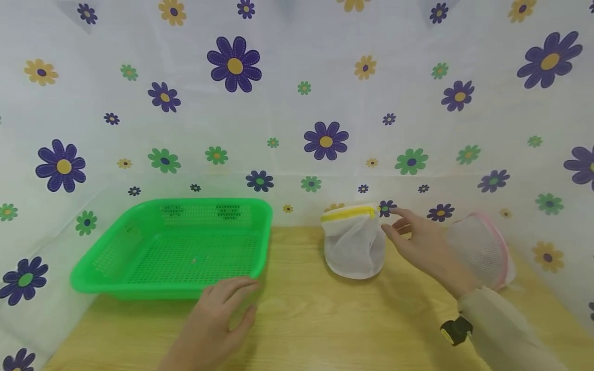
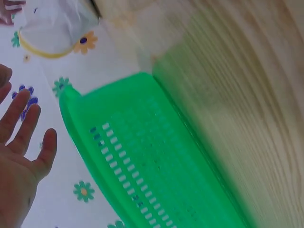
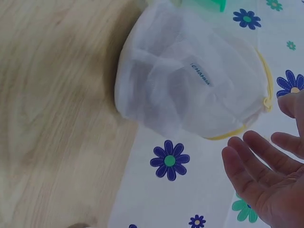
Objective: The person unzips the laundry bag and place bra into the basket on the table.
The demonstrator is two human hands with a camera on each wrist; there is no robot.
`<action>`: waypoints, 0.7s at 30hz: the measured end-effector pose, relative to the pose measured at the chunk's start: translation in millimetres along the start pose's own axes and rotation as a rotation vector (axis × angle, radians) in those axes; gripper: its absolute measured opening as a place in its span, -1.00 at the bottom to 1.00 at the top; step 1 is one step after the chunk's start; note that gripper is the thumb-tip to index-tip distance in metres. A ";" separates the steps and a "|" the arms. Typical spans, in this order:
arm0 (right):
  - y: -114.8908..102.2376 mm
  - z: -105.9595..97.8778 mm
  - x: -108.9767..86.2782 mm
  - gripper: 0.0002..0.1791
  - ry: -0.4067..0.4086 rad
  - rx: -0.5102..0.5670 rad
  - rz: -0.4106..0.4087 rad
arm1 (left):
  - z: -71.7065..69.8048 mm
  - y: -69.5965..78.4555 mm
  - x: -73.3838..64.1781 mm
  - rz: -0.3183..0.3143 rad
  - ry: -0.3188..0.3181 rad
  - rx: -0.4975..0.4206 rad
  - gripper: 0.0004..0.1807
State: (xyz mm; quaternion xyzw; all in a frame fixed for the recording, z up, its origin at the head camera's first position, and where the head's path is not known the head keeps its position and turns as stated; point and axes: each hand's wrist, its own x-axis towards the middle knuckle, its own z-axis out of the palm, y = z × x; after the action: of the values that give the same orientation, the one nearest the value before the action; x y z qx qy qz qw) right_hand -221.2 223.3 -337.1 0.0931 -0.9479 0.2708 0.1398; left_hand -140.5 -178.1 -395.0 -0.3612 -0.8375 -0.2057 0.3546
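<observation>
A white mesh laundry bag [image 1: 355, 250] with a yellow zipper [image 1: 348, 213] stands on the table, its side slightly crumpled. Just right of its top, my right hand [image 1: 419, 245] reaches out with thumb and fingers apart, holding nothing. In the right wrist view, the zipper pull [image 3: 267, 103] lies close to the fingers [image 3: 259, 166]. My left hand [image 1: 213, 322] hovers near the front right corner of a green plastic basket [image 1: 185, 293], fingers loosely bent around no object. The left wrist view shows those fingers [image 2: 21, 126] spread apart beside the basket.
A second mesh bag with a pink rim [image 1: 494, 247] sits at the right, partly behind my right forearm. A white flowered sheet [image 1: 287, 103] rises behind the wooden table [image 1: 297, 319]. On my right wrist is a dark band [image 1: 457, 330].
</observation>
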 end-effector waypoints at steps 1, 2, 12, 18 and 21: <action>-1.5 2.6 4.0 -0.38 0.006 0.008 -0.008 | 3.4 2.6 -0.2 0.020 -0.007 -0.011 -0.72; -2.8 4.9 7.6 -0.39 0.009 0.014 -0.015 | 6.8 5.0 -0.5 0.035 -0.020 -0.022 -0.70; -12.2 18.1 29.4 -0.47 -0.013 0.015 -0.107 | 29.8 17.8 -8.8 0.150 -0.107 -0.037 -0.70; -12.3 21.5 34.6 -0.57 -0.081 0.043 -0.068 | 32.0 21.9 -7.4 0.148 -0.149 -0.050 -0.62; -10.6 23.3 31.8 -0.65 -0.119 0.057 -0.052 | 31.4 22.3 -6.7 0.151 -0.163 -0.049 -0.64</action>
State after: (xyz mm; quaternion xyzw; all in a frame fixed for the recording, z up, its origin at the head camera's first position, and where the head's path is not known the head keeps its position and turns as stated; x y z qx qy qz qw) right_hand -253.5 198.7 -340.8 0.1375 -0.9436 0.2880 0.0877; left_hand -134.5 -147.8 -418.8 -0.4474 -0.8288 -0.1688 0.2907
